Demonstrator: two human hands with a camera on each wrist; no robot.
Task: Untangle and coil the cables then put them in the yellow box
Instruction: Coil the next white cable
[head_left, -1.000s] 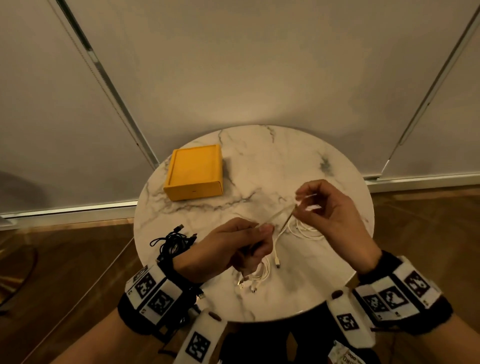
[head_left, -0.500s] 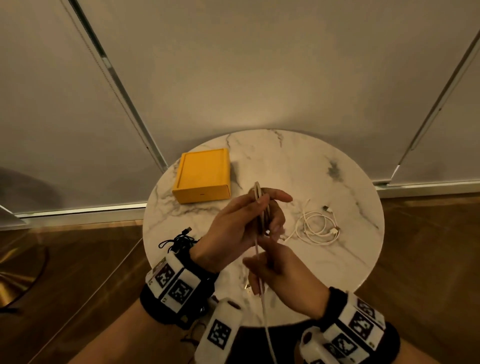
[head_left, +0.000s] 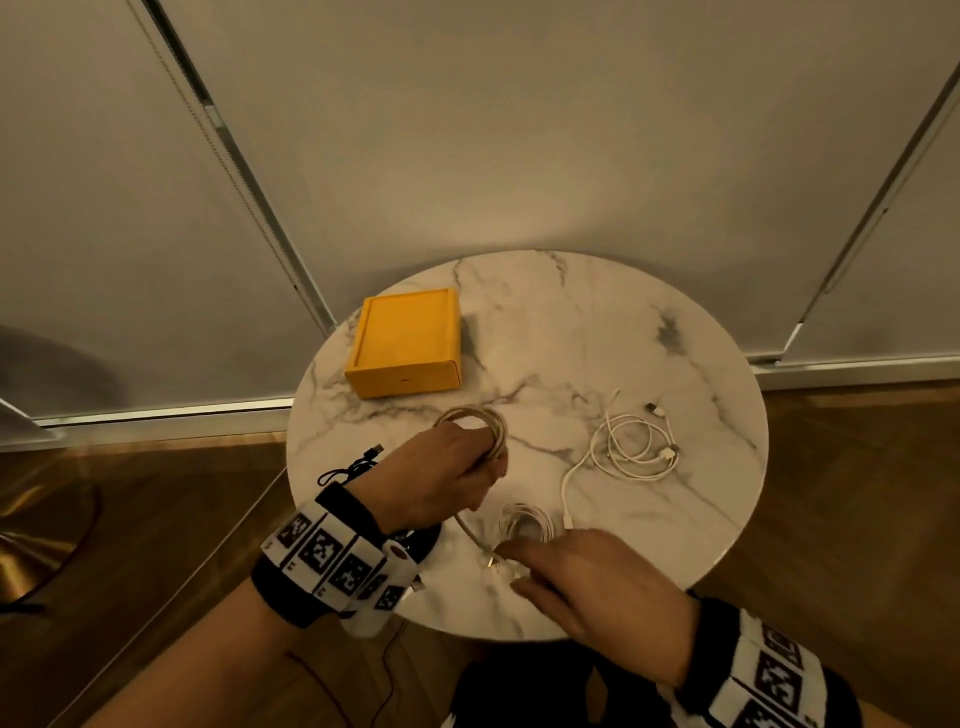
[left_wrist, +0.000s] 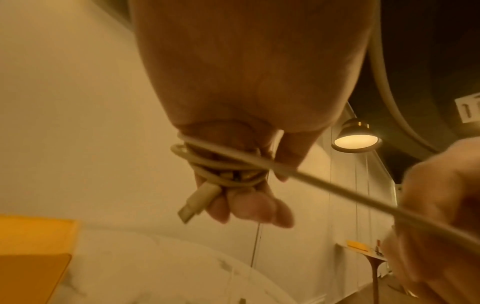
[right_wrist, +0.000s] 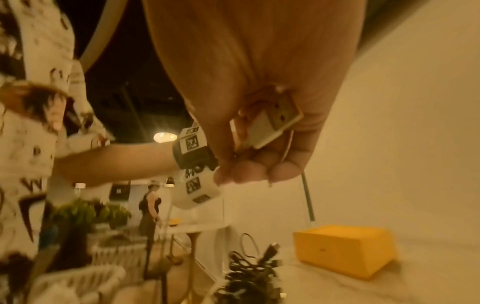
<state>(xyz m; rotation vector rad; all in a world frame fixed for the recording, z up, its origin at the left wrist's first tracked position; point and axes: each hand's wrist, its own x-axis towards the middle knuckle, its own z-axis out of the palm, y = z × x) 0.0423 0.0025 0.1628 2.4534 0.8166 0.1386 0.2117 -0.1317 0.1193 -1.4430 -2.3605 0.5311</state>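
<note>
My left hand (head_left: 480, 460) has a beige cable (head_left: 475, 420) wound in loops round its fingers, seen close in the left wrist view as the coil (left_wrist: 221, 164) with one plug (left_wrist: 197, 202) sticking out. The cable's free end runs taut to my right hand (head_left: 511, 566), which pinches the USB plug (right_wrist: 270, 125) near the table's front. The yellow box (head_left: 405, 338) sits shut at the back left. A small white coil (head_left: 524, 522) lies between my hands. A loose white cable (head_left: 634, 447) lies to the right, and a black cable bundle (head_left: 353, 467) lies behind my left wrist.
Everything rests on a small round marble table (head_left: 597, 332) whose front edge is just under my wrists. Pale wall panels stand right behind it and wooden floor surrounds it. The right wrist view shows another person (right_wrist: 150, 207) and plants far off.
Both hands have come down from in front of the box. The left hand now holds more loops, lying flatter, and the right hand has slid along to the cable's plug end near the front edge.
</note>
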